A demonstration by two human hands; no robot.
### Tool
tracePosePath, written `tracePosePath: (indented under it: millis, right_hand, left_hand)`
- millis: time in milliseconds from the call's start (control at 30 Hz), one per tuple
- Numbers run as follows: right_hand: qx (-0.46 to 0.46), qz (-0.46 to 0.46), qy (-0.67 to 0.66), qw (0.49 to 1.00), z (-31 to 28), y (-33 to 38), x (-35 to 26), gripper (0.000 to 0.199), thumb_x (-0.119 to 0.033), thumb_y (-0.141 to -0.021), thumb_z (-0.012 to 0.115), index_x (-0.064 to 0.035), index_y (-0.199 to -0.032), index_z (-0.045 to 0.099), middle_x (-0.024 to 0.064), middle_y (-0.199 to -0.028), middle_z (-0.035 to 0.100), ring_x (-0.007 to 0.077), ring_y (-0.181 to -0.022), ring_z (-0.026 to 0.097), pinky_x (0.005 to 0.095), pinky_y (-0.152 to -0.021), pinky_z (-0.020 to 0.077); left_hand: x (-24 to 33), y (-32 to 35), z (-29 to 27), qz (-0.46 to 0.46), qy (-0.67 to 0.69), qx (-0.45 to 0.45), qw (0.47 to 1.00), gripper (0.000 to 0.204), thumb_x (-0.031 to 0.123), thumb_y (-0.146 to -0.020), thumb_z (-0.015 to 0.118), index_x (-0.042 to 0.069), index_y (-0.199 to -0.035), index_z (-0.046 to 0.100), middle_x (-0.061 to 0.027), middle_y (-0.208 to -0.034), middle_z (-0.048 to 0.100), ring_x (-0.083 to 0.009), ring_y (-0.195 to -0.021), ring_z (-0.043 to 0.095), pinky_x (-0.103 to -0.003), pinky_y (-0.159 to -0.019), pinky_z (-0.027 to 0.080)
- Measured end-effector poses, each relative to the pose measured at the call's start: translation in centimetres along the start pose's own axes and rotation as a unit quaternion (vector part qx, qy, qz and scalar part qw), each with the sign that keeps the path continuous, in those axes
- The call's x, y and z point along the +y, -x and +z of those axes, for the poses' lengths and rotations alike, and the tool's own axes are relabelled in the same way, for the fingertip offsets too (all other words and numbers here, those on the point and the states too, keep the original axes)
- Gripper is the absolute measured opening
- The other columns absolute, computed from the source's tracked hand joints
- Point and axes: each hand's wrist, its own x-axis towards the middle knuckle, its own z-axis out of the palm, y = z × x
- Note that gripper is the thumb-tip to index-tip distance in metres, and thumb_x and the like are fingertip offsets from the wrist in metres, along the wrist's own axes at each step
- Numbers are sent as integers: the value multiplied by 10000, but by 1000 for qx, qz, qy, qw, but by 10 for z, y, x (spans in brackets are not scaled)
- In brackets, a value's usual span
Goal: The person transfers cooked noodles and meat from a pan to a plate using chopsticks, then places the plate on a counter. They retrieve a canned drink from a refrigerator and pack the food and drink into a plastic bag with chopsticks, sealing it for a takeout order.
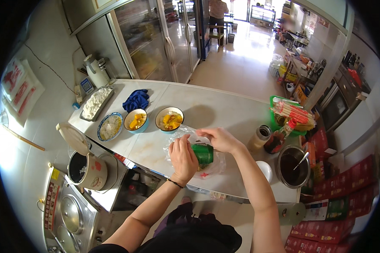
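Note:
A shiny green, can-shaped thing [203,154] lies on a clear plastic bag [216,165] with red print, near the table's front edge. Against its left side, my left hand [183,158] is closed, with fingers curled over the thing and the bag's edge. My right hand [222,140] is bent over the far right part of the bag, its fingertips pinching the film. Just beyond my hands stands a bowl [169,119] of white food topped with yellow chunks. Left of it are a similar light-blue bowl [136,121] and a blue-patterned bowl [110,126] of pale food.
A dark blue cloth [136,100] and a tray of white crumbly food [96,103] sit at the far left. To the right are a jar [259,137], a red-capped bottle [283,134], a metal pot with a spoon [293,166] and a green basket of packets [278,114]. A lidded cooker [88,170] stands lower left.

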Motion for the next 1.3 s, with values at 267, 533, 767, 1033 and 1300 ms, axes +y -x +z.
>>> tracePosePath:
  millis: [267,533,767,1033,1300]
  right_hand:
    - [170,254,274,912,14,89,1,635,-157,-689,664,49,-1233,407,198,-859,631,314,-846,620,370,-773,475]
    - [418,282,-93,858,39,53,97,186,-155,-795,490,-8,-852,589,46,-630,573,179,-509,541,317,-474,436]
    - [509,251,-367,737,16,37,37,134,-117,-819,440,-89,-735,541,-13,-598,489,83,-465,450,230,-385,313]
    - [340,140,-81,926,11,9,-30,127,-117,-830,546,-19,-909,563,-16,-604,479,67,-526,425,213,-477,338]
    - [247,170,-183,936,17,13,-82,240,-72,-781,574,-33,-1017,547,-16,-709,486,77,-651,469,225,-535,416]
  left_hand:
    - [-5,-15,-10,70,7,-97,993,416,-61,-665,474,17,-1073,497,-145,-831,509,-326,-775,495,-411,-711,404]
    - [-12,-9,-8,78,16,-93,993,418,-22,-658,519,21,-1073,501,-118,-838,520,-293,-793,502,-391,-677,419]
    - [-10,-8,-5,49,20,-84,995,408,-14,-655,523,32,-1060,509,-113,-864,523,-290,-825,500,-392,-702,422]
    - [-23,-19,-20,-218,362,-90,902,327,-38,-735,465,10,-1058,490,-94,-808,548,-238,-704,559,-308,-620,468]
    - [-38,-78,-91,-396,511,-284,708,378,-17,-727,497,-3,-1105,504,-50,-818,537,-141,-724,560,-255,-659,482]
